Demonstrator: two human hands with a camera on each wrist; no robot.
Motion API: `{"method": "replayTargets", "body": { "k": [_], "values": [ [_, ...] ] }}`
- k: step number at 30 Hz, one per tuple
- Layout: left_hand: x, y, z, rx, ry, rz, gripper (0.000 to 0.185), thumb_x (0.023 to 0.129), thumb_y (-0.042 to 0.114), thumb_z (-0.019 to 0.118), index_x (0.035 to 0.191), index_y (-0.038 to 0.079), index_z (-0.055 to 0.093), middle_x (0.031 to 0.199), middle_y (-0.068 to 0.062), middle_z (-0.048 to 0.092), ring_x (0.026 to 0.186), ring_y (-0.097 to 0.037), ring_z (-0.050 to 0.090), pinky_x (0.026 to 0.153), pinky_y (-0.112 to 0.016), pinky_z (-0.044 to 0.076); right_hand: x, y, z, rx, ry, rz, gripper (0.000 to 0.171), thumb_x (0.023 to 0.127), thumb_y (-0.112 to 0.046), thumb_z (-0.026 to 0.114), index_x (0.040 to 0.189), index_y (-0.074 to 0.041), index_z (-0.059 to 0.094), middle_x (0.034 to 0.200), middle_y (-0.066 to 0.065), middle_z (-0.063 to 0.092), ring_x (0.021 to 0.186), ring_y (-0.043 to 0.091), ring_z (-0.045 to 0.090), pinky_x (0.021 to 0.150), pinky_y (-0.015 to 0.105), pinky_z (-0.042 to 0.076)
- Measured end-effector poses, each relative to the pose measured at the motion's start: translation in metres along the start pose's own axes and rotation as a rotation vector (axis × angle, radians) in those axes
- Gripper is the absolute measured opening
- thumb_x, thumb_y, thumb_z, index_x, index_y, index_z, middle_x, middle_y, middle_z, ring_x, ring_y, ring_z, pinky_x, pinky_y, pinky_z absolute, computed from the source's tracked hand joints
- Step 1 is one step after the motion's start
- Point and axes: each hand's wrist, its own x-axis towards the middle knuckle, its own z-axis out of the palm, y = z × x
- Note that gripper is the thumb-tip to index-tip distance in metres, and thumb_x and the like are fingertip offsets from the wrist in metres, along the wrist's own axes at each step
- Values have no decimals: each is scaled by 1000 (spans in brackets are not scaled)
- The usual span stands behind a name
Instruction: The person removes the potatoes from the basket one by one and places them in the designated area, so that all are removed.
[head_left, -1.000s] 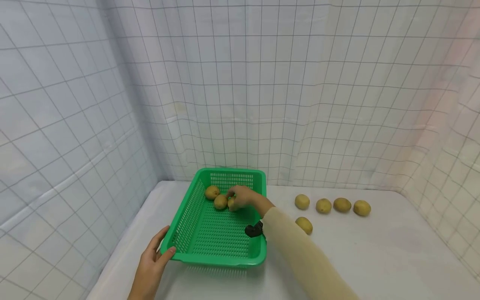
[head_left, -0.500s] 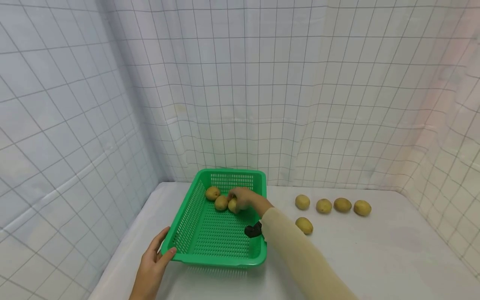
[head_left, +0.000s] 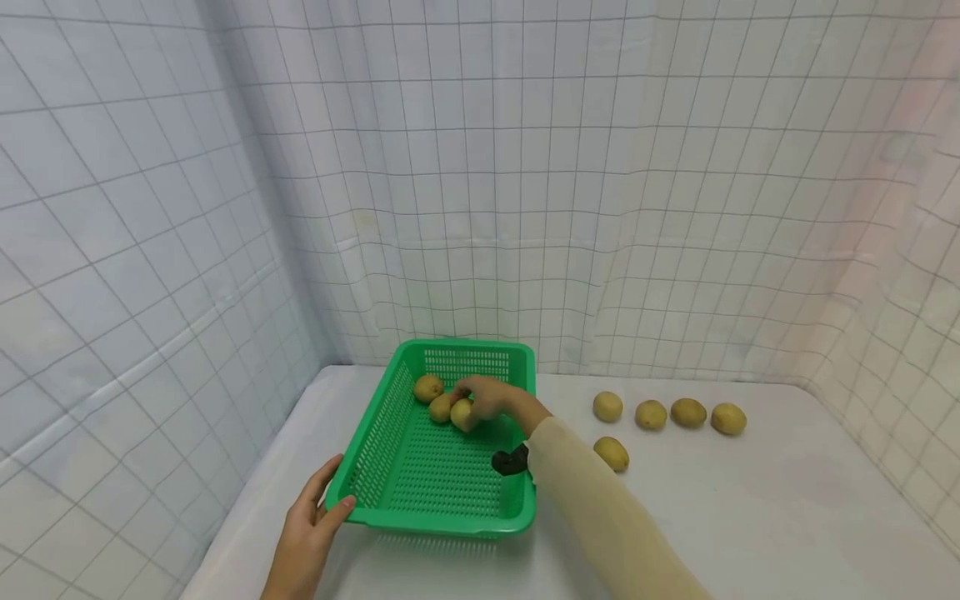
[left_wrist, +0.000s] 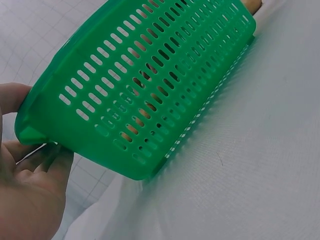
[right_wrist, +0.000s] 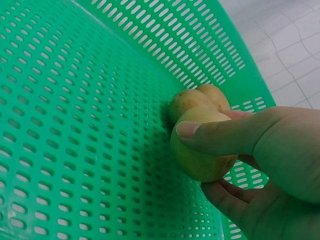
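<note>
Holding a smooth, rounded, yellow-brown potato (head_left: 461, 415) in the right hand (head_left: 489, 397), inside the green, rectangular, slotted plastic basket (head_left: 431, 523). Pinching it between the thumb and the curled fingers, over the far half of the basket's floor. Cannot tell whether resting on that floor or lifted just above it.

Gripping the basket's near left corner with the left hand (head_left: 306, 525), thumb over the rim and fingers around the outside, under the lip.

Can see two more potatoes within the basket: a rounded tan potato (head_left: 439, 408) just left of the held one, and an oval tan potato (head_left: 428, 388) beyond it, closest to the far left corner. Cannot tell touching from a narrow gap between the held one and its nearer neighbour.

Reaching across the basket's right rim with a cream long sleeve (head_left: 600, 508); showing a small black object (head_left: 512, 461) by the cuff, too dark to make out.

Can count five further potatoes on the white table (head_left: 750, 517), all to the right of the basket: a loose row of four potatoes (head_left: 651, 415) level with its far half, and a single oval potato (head_left: 611, 454) set nearer. Can see white, grid-lined sheeting (head_left: 465, 167) behind the basket.
</note>
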Motion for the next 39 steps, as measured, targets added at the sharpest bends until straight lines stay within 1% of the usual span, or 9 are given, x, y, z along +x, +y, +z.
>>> {"method": "replayTargets", "body": {
  "k": [3,8,13,16,22,26,31,34,39],
  "values": [
    [1,0,0,-11,-9,-16,71,110,18,56,163,-3,14,168,-22,7,148,-45,19,97,-11,43,2,3,-1,61,-4,-19,43,85,-9,86,123,-17,68,132,0,61,117,19,56,100,39,50],
    [3,-1,-1,-25,-16,-13,71,110,17,56,163,-3,13,168,-23,5,149,-48,14,97,-10,43,4,6,-3,175,-14,-75,43,83,-7,88,121,-17,69,125,-3,61,115,17,56,101,38,48],
    [3,-2,-2,-24,-12,-4,70,109,16,56,163,-3,15,168,-22,6,148,-47,17,98,-11,44,5,6,-6,285,-16,-121,44,82,-5,88,121,-14,69,124,-3,63,122,24,53,104,41,46],
    [2,-2,-2,-21,-4,-1,70,109,16,57,163,-3,16,168,-22,7,147,-37,25,99,-12,44,6,7,-7,354,-16,-127,44,82,-5,88,122,-13,69,126,-1,62,125,28,51,105,44,45],
    [2,-5,-1,-45,-10,31,69,109,12,56,161,-5,15,167,-25,7,131,3,45,100,-15,45,5,9,-8,449,-5,-153,44,84,-5,87,123,-12,69,132,0,61,130,27,49,109,48,42],
    [2,-7,1,-56,-11,46,68,108,11,56,161,-7,16,166,-26,8,129,3,48,100,-16,46,2,9,-9,488,10,-174,45,85,-4,86,126,-10,69,130,1,62,129,24,50,106,46,44],
    [3,-6,2,-60,-6,42,68,108,10,57,160,-7,17,165,-25,11,128,1,51,99,-18,48,-4,8,-14,439,26,-176,45,86,-9,86,128,-13,68,131,-1,61,123,21,53,100,39,49],
    [3,-6,2,-59,0,44,68,108,10,57,160,-7,18,165,-24,13,127,1,51,99,-18,48,-10,6,-21,408,39,-182,45,87,-11,86,128,-13,68,130,-1,61,120,22,54,97,37,50],
    [4,-6,1,-50,-1,49,68,108,9,57,160,-8,17,165,-26,12,128,5,48,99,-17,47,-20,5,-31,424,37,-196,48,88,-10,85,132,-9,65,131,2,60,121,27,54,99,38,50]
  ]
}}
